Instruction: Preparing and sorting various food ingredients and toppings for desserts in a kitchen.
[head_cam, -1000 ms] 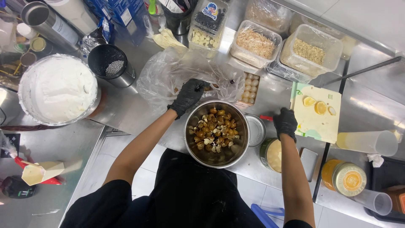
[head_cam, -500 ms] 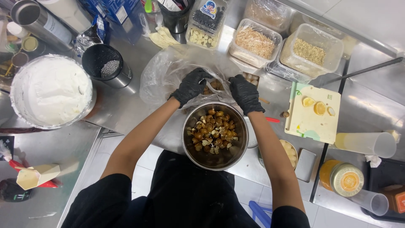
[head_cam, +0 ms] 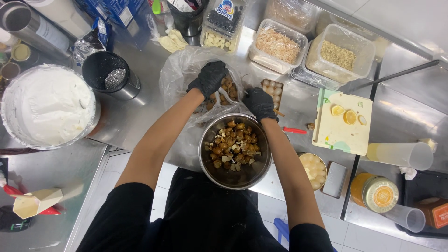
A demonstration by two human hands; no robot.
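- The left hand (head_cam: 208,78), in a black glove, sits just above the middle of the frame, its fingers curled down into a clear plastic bag (head_cam: 179,74) and closed over the small brown fruits (head_cam: 228,88) inside.
- The right hand (head_cam: 259,103), also black-gloved, is just right of centre at the bag's lower right edge; its fingers are bent inward, but whether they pinch the plastic or a fruit I cannot tell, since the palm faces away.
- Directly below both hands stands a round metal bowl (head_cam: 261,163) at the near edge of the steel desk (head_cam: 135,116), holding brown shells and peel mixed with pale bits.
- Just right of the bag lies a small tray of peeled white fruits (head_cam: 273,91).
- At left of the frame is a large bowl of white cream (head_cam: 44,105) under plastic film, and beside it, to the upper right, a dark cup with silver beads (head_cam: 109,77).
- Along the top edge stand clear tubs of shredded and chopped toppings (head_cam: 280,44).
- At right is a pale cutting board (head_cam: 343,133) carrying lemon slices (head_cam: 343,113); a red-handled tool (head_cam: 294,130) lies between it and the right hand.
- Lower right of the bowl, an open tin of pale fruit (head_cam: 315,170) stands near an orange jar (head_cam: 375,192).
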